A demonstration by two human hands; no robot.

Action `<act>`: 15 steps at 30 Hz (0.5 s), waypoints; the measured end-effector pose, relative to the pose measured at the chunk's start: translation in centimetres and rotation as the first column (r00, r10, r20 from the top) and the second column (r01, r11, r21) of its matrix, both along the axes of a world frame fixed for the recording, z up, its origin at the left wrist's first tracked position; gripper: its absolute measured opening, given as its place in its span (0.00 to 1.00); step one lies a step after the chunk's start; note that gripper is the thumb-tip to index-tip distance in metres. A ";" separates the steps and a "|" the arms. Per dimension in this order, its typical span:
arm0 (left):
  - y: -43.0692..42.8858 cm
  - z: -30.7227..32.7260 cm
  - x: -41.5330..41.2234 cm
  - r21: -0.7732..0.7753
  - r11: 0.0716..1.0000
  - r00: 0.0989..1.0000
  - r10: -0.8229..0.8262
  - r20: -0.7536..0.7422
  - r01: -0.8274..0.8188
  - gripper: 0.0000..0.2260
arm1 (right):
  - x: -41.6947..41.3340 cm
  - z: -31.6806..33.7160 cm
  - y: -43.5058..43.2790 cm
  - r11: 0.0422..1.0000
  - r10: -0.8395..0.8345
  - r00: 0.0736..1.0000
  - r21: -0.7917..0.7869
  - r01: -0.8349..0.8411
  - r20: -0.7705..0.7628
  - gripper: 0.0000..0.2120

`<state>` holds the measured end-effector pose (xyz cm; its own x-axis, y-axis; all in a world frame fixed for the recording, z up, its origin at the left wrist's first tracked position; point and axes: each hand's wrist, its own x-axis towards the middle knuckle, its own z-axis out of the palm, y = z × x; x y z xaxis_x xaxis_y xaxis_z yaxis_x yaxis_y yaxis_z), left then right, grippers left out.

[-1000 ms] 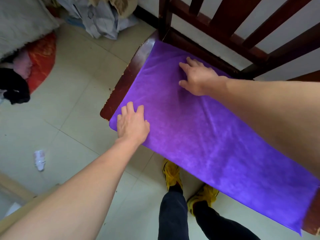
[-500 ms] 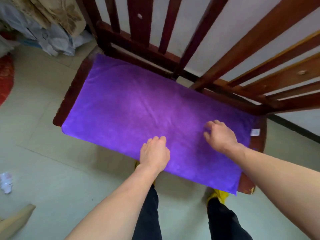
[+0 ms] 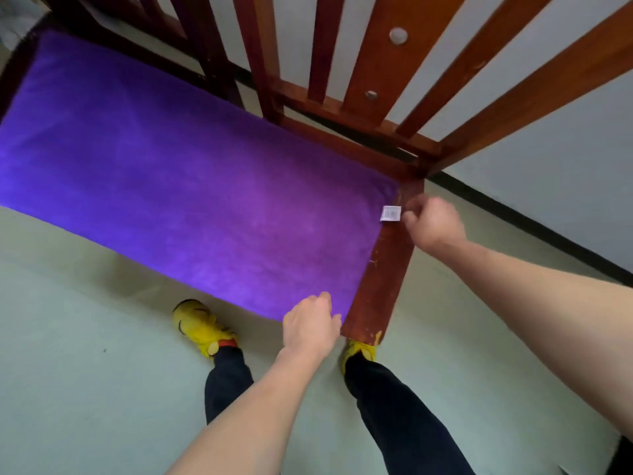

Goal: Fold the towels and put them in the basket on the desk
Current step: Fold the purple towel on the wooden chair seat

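Left hand at 6 o'clock, fingers curled down onto the near right corner of the purple towel; actual pinch unclear. Right hand at 3 o'clock, blurred, loosely curled beside the white tag; grip impossible to tell. Towel spread flat across the wooden bench seat, stretching toward 9 o'clock. Yellow shoes on the floor below.

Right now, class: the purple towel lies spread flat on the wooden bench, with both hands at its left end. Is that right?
Not quite. The head view shows both hands at the right end: left hand at the near corner, right hand by the white tag. The purple towel does lie flat on the wooden bench.
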<state>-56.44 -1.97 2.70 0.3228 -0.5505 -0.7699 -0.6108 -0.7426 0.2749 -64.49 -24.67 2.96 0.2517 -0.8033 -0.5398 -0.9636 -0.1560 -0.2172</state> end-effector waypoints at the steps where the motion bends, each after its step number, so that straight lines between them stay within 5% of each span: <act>1: -0.1 -0.5 -1.5 0.017 1.000 1.000 0.013 -0.001 -0.013 0.14 | -0.2 -0.4 -0.9 0.999 -0.044 0.998 0.027 0.043 0.034 0.09; 6: 0.4 -3.6 -5.9 0.048 0.997 0.996 0.049 0.079 -0.052 0.20 | 1.4 -4.0 -4.0 0.971 -0.223 0.957 0.127 0.202 0.187 0.06; 12: 1.9 -5.5 -7.0 -0.140 0.987 0.986 0.100 0.132 -0.082 0.08 | 3.4 -8.2 -5.4 0.968 -0.245 0.964 0.089 0.236 0.105 0.25; 15: 1.9 -5.7 -7.0 -0.139 0.984 0.981 0.130 0.147 -0.110 0.08 | 2.7 -8.5 -5.2 0.939 -0.335 0.923 0.144 0.312 0.191 0.14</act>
<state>-63.46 -0.05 -2.97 0.5021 -0.5923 -0.6302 -0.5621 -0.7773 0.2827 -61.79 -29.84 -5.53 0.1044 -0.7993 -0.5918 -0.8883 0.1927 -0.4169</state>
